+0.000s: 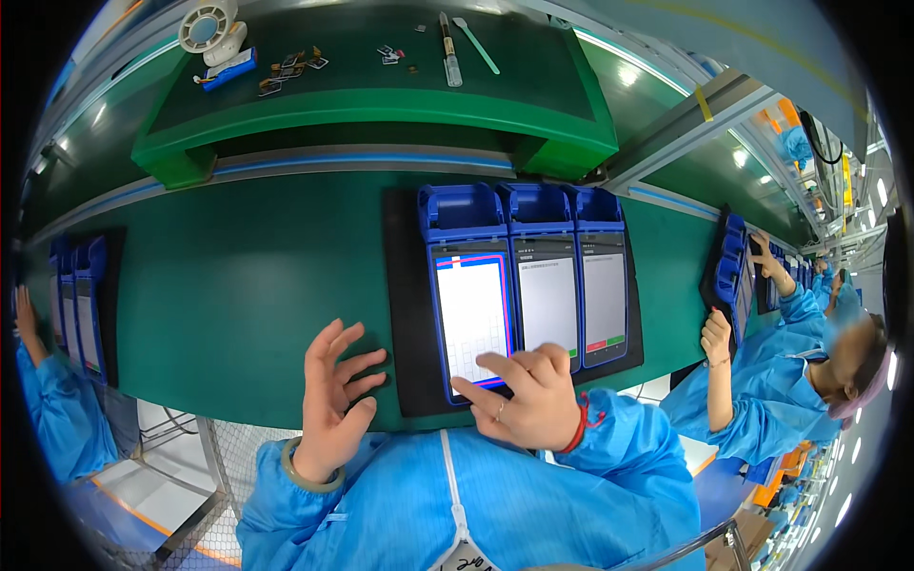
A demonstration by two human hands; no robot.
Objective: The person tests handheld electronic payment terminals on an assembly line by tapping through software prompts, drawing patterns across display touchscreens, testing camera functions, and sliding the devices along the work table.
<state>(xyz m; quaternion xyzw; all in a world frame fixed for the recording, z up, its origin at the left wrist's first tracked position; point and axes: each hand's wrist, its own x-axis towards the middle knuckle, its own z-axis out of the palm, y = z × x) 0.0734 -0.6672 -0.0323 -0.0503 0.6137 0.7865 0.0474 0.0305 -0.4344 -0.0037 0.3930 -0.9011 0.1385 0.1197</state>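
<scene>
Three blue handheld terminals (473, 305) lie side by side on a black mat (409, 276), each with a lit touchscreen and an open blue compartment at its top. My right hand (533, 395) is over the lower part of the left terminal, its fingertips at the white screen and nothing in its grasp. That screen has a pink and blue line along its edges. The middle terminal (547, 295) and the right terminal (604, 300) show grey pages, the right one with a red and a green button. My left hand (338, 395) hovers left of the mat, fingers apart, holding nothing.
A green raised shelf (371, 109) spans the back, carrying a small white fan (211, 33), a blue battery pack (228, 69), small loose parts (290, 68), a pen-like tool (449, 52) and a green plastic pick (476, 46). Co-workers with similar terminals sit at left and right.
</scene>
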